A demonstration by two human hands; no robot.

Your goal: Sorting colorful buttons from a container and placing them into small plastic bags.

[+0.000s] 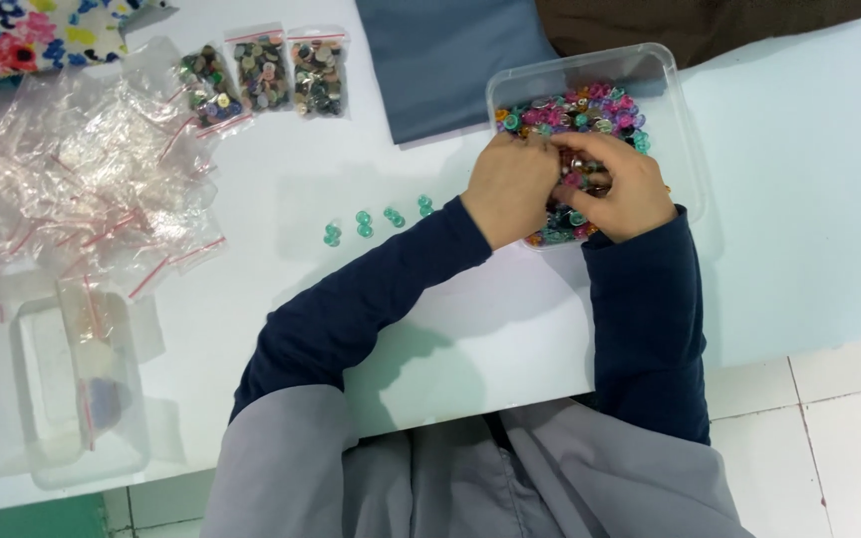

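Both hands work together inside the clear tub (672, 100) of coloured beads (590, 105). Left hand (512, 187) and right hand (618, 185) touch, fingers curled over beads; exact grip cannot be told. The tub lies directly ahead on the worktop (799, 199), with the right hand slightly deeper in.

Beads (590, 105) under both hands, fingertips' grasp hidden.

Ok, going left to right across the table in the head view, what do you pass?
Heap of empty clear plastic bags → three filled small bags → row of green beads → left hand → right hand in the clear plastic tub of coloured beads.
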